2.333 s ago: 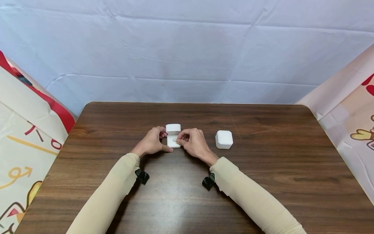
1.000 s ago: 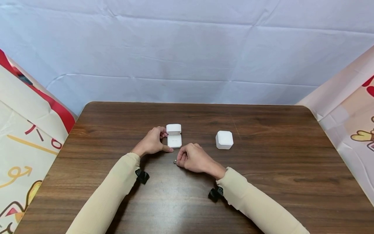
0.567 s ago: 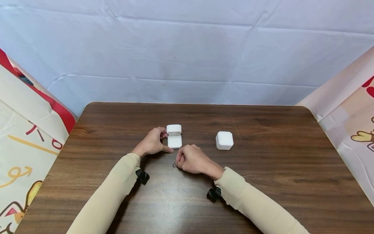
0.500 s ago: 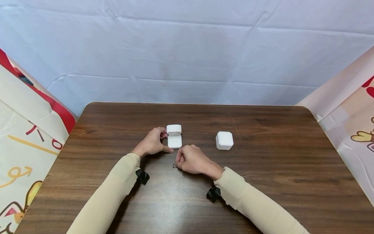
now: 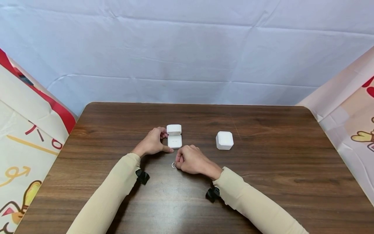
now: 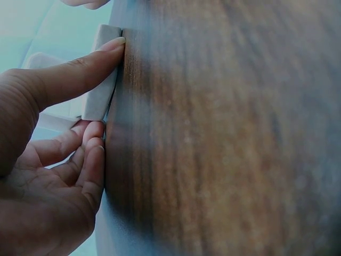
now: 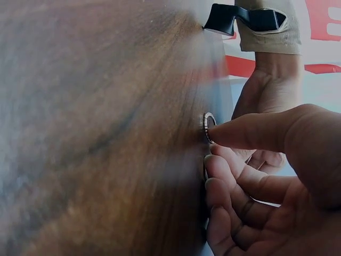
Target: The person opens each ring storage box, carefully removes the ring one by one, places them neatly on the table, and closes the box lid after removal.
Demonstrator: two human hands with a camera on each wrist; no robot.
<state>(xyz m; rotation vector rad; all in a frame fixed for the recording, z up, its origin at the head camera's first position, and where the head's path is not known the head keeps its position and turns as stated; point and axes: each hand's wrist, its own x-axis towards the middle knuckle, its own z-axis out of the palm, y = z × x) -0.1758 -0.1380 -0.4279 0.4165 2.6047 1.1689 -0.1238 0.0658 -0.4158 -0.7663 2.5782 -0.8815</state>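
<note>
A white ring box [image 5: 174, 142] stands with its lid raised near the middle of the table. My left hand [image 5: 151, 142] holds it from the left, thumb across the front and the other fingers at the side and back. In the left wrist view the thumb presses the box's wall [image 6: 101, 98]. My right hand [image 5: 191, 160] is just in front of the box, pinching a silver ring [image 5: 173, 165] between thumb and index finger. Small stones show along the ring's band [image 7: 206, 128] in the right wrist view. The ring is at the tabletop.
A second white ring box [image 5: 224, 140], lid down, stands to the right on the brown wooden table [image 5: 271, 156]. A white cloth [image 5: 187, 58] hangs behind the table's far edge, and printed cloths hang at both sides.
My right hand has drawn the ring out of the box and down toward the table's front. Lately the ring has turned flatter in its fingers. The left hand has stayed on the box.
</note>
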